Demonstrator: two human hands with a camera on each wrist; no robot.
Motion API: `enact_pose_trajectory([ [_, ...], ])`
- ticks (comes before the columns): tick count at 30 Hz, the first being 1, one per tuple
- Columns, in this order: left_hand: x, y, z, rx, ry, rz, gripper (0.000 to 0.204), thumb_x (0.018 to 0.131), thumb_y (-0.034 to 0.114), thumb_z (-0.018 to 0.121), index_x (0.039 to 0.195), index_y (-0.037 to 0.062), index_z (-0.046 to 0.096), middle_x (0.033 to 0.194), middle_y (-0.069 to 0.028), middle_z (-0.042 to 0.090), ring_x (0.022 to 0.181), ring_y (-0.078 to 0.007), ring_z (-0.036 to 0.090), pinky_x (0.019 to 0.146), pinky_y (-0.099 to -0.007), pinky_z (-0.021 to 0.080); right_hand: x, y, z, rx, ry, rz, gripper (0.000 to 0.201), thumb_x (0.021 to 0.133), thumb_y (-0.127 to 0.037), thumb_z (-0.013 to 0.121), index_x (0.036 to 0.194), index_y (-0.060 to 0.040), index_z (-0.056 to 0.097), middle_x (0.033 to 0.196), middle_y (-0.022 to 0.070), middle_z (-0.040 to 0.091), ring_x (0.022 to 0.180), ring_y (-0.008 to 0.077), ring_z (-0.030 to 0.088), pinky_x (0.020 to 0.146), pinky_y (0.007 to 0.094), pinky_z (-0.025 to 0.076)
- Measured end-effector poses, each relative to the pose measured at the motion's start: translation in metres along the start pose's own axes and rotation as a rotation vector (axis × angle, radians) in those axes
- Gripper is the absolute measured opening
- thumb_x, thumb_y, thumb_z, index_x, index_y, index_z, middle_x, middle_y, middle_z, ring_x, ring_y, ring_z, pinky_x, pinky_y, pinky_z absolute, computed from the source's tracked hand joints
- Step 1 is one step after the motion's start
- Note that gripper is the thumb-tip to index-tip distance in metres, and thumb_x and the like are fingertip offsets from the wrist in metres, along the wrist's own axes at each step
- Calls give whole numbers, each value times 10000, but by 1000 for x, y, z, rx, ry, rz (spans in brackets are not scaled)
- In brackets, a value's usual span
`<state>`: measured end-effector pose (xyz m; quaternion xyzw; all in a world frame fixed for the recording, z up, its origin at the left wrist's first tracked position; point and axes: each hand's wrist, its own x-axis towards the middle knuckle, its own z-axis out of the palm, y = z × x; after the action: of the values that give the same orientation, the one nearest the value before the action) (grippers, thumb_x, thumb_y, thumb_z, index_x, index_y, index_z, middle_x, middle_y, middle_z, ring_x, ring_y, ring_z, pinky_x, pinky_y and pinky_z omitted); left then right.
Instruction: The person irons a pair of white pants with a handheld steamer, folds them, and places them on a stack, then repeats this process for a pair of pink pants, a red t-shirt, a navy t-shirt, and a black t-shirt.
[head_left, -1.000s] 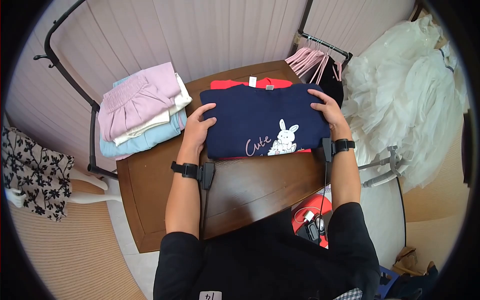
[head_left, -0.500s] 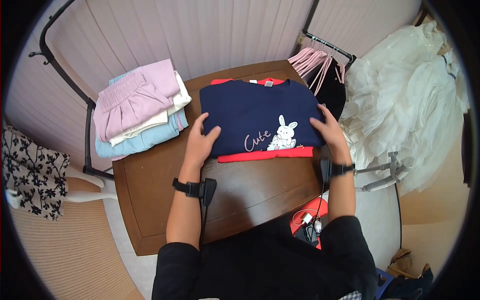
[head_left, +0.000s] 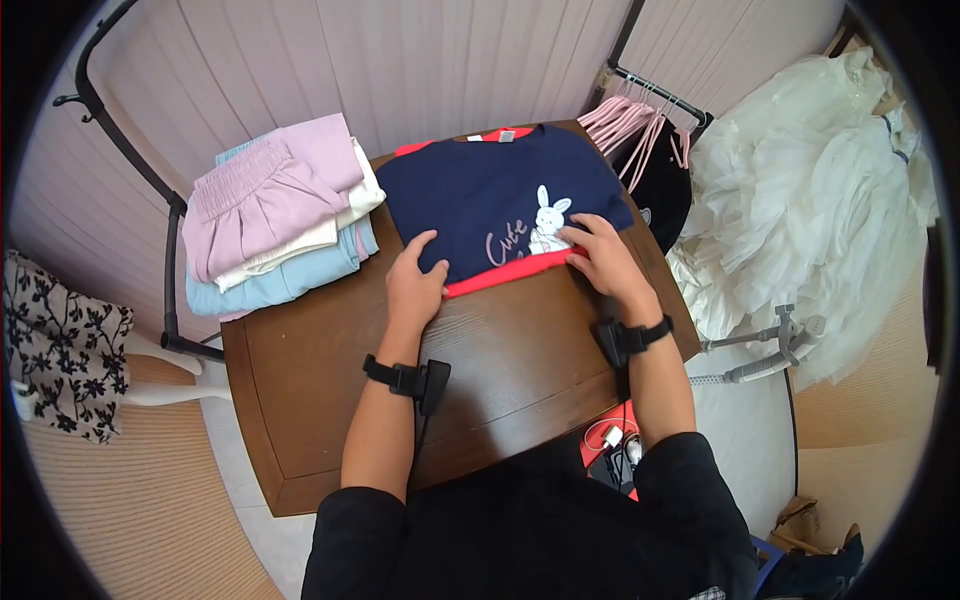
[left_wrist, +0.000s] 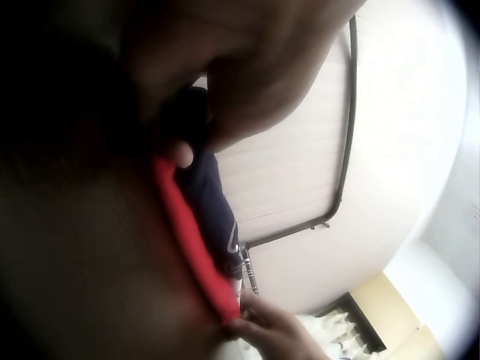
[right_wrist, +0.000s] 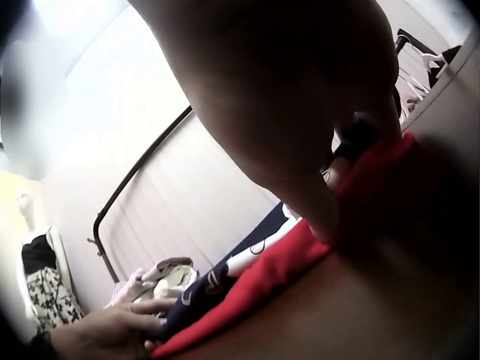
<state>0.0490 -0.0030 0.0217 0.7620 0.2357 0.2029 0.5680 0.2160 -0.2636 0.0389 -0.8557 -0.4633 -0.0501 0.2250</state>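
A folded navy shirt (head_left: 470, 190) with a white rabbit print and the word "Cute" lies on a folded red shirt (head_left: 520, 270), whose near edge shows below it. My left hand (head_left: 415, 285) grips their near left corner, thumb at the front edge and fingers by the left side. With my right hand (head_left: 605, 262) I pinch the near edge at the right, thumb against the red cloth and fingers over the rabbit print. The right wrist view shows that thumb on the red fold (right_wrist: 270, 277). Both hands wear black wrist straps.
The shirts lie on a brown wooden table (head_left: 330, 400). To their left stands a stack of folded pink, white and light blue clothes (head_left: 280, 220). Behind at the right hang pink hangers (head_left: 625, 118) on a black rack, beside a white gown (head_left: 800, 200).
The shirts have moved away from me and to the left, turning slightly. My right hand has come from their right side to the near edge; the left has shifted to the near left corner.
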Motion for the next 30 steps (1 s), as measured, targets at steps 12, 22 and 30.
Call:
enact_pose_trajectory([
  [12,19,-27,2,16,168,53,398,829,88,669,1222,63,615,1045,-158,665,879,-213,621,816,-324,488,6,55,15,1145,546,503,154,945,-80,562,1016,-19,684,909,47,684,703,79,605,598,198,451],
  [22,-54,31,48,-458,187,-121,73,963,90,545,929,45,592,751,10,525,566,-27,416,488,-184,329,6,78,14,1099,808,773,150,852,-50,563,907,15,686,763,-3,617,645,55,492,578,214,374],
  [30,-50,50,178,-823,-397,-325,365,1016,219,525,681,97,446,555,75,346,460,-17,266,418,-225,193,-4,79,-5,1361,837,791,103,907,-64,544,927,-20,635,607,-74,432,443,10,317,398,213,218],
])
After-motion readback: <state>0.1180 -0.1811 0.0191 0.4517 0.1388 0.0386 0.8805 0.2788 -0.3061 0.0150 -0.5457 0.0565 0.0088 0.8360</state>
